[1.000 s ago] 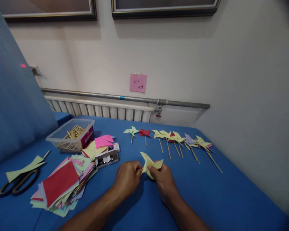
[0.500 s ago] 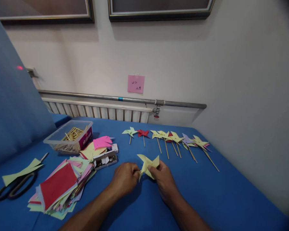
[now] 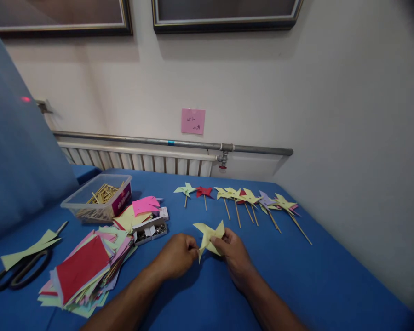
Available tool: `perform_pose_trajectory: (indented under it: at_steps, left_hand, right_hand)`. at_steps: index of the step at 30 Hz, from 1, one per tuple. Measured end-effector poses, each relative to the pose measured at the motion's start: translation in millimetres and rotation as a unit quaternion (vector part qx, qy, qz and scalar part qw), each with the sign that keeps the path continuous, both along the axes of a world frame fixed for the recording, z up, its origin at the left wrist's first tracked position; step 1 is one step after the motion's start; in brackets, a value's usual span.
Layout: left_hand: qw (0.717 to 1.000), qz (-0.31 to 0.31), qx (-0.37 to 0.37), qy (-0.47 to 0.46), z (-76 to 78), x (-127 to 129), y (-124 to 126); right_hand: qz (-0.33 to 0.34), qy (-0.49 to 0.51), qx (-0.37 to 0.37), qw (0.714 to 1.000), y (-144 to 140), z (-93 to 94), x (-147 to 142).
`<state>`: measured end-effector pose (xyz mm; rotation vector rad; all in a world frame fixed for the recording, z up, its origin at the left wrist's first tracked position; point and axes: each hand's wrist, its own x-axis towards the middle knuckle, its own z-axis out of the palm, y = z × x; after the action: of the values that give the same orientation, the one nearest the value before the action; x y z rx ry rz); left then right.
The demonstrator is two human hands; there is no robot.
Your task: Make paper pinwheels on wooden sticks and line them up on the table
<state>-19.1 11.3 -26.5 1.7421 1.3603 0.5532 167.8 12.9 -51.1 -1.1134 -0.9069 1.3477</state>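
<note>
Head view. We see both hands meet low at centre over the blue worktop (image 3: 313, 285). The left hand (image 3: 175, 255) and the right hand (image 3: 235, 257) are close together, each pinching the yellow pinwheel (image 3: 209, 235) between them: left fingertips at its lower left edge, right thumb on its right side. The pinwheel is held just above the worktop, points fanning up and left. Behind it lies a row of pinwheels (image 3: 241, 198) on sticks, side by side. To the left we note a paper stack (image 3: 84, 269), a small pin box (image 3: 151, 230) just beside it, a clear tub (image 3: 98, 198) of sticks farther back, and scissors (image 3: 17, 273) near the left edge under a yellow strip (image 3: 27, 249).
</note>
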Motion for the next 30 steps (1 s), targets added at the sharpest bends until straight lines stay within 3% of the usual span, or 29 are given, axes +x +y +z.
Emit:
perform_pose_trajectory:
  at_steps: [5,8,11,15,19,30]
  left_hand:
    - [0.988,0.089,-0.064,-0.110,-6.2,2,11]
    - [0.967,0.144,-0.104,-0.182,-6.4,2,16]
    - [0.945,0.174,-0.106,-0.257,-6.5,1,19]
    - [0.919,0.192,-0.096,-0.332,-6.3,1,19]
    - [0.908,0.200,-0.096,-0.356,-6.6,3,17]
    - [0.893,0.219,-0.086,-0.383,-13.0,4,20]
  right_hand:
    - [-0.058,0.045,-0.007,0.997,1,3.0,1]
    - [-0.087,-0.005,-0.003,0.996,0,-1.2,-2]
    - [0.008,-0.115,0.029,0.993,-10,-5.8,-12]
    - [0.106,-0.259,0.087,0.956,-31,-6.6,-27]
    - [0.127,-0.322,0.095,0.933,-38,-5.3,-34]
    - [0.114,-0.357,0.063,0.925,-35,-12.0,-37]
